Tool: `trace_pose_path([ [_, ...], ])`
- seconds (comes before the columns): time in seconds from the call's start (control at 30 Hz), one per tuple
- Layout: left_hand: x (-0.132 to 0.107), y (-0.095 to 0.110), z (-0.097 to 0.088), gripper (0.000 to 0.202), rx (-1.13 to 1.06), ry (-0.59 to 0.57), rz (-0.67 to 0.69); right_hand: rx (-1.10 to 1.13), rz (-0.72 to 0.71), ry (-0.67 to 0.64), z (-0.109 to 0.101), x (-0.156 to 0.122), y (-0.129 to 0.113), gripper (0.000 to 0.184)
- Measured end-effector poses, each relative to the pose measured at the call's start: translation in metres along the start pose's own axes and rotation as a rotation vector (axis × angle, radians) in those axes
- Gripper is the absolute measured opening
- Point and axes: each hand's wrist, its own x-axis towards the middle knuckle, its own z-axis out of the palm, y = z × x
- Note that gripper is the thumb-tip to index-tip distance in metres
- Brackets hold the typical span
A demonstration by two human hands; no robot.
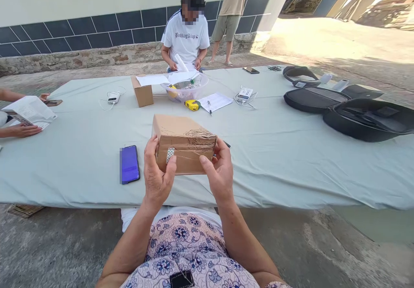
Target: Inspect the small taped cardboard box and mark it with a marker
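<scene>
A brown cardboard box (183, 143) wrapped in clear tape is held between both my hands just above the near edge of the pale green table cover (274, 158). My left hand (158, 173) grips its left end, thumb on the near face. My right hand (218, 169) grips its right end, thumb pressed on the tape. A dark pen tip shows just behind my right hand. A smartphone (130, 164) with a blue screen lies flat to the left of my left hand.
Across the table a seated person handles papers beside a clear bowl (186, 89), a second small box (142, 91), a yellow tape measure (192, 104) and a sheet with a pen. Black cases (349, 107) lie at right. Another person's hands hold paper at far left.
</scene>
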Motion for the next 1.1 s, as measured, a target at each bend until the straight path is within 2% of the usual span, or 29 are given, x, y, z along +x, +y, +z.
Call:
trace_pose_path([
  [0.17, 0.005, -0.004, -0.004, 0.064, -0.167, 0.023, -0.314, -0.082, -0.17, -0.073, -0.002, -0.003, -0.009, 0.062],
  [0.3, 0.007, -0.002, -0.005, 0.069, -0.238, 0.033, -0.424, -0.169, -0.3, -0.12, -0.004, -0.004, -0.016, 0.065],
  [0.43, 0.005, -0.003, -0.002, 0.072, -0.26, 0.053, -0.475, -0.23, -0.377, -0.112, -0.002, -0.006, -0.016, 0.069],
  [0.67, 0.006, -0.001, -0.002, 0.076, -0.292, 0.108, -0.507, -0.288, -0.432, -0.127, 0.001, -0.009, -0.013, 0.073],
  [0.87, 0.012, 0.007, -0.005, 0.063, -0.336, 0.077, -0.513, -0.283, -0.434, -0.182, -0.008, -0.007, -0.01, 0.07],
  [1.1, 0.011, 0.003, -0.006, 0.062, -0.36, 0.125, -0.477, -0.255, -0.4, -0.191, -0.008, -0.008, 0.0, 0.071],
])
